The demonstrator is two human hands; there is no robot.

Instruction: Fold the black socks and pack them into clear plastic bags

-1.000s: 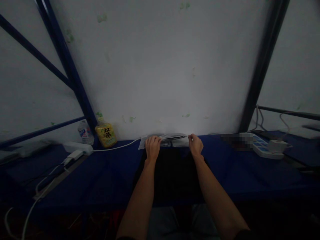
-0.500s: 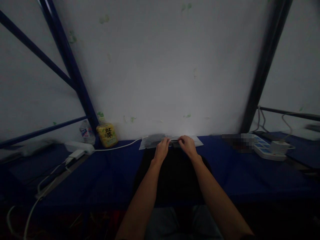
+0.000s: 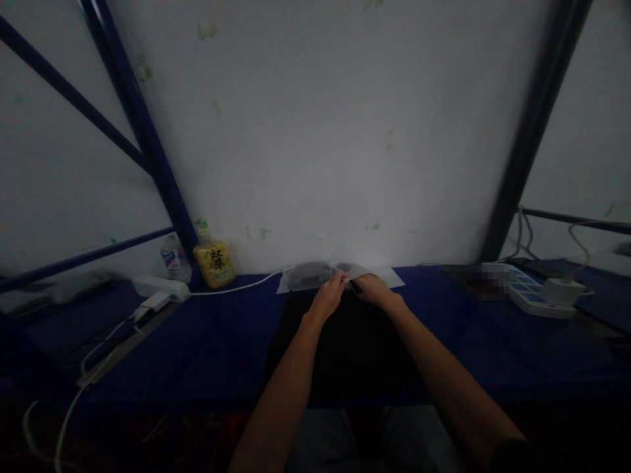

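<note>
A translucent plastic bag [image 3: 284, 284] lies at the back of the blue table against the wall, with something dark showing through its left part. Black cloth [image 3: 355, 348] spreads from the bag's mouth toward me. At the middle of the bag's near edge, my left hand [image 3: 330, 295] pinches the plastic. Close on its right, my right hand [image 3: 374, 290] is curled at the bag's opening, its fingertips partly hidden among plastic and dark material. What exactly those right fingers hold cannot be made out.
At the back left stand a yellow bottle [image 3: 215, 264] and a clear bottle [image 3: 175, 260]. A white power strip [image 3: 160, 288] and cables lie at the left edge. Another power strip [image 3: 535, 295] with a plugged-in adapter [image 3: 562, 291] sits right. Blue posts [image 3: 162, 177] frame the table [image 3: 221, 355].
Both hands have come closer together. My right hand has turned inward, its fingers lower at the bag's mouth, and my left hand has shifted slightly right. The view has shifted slightly.
</note>
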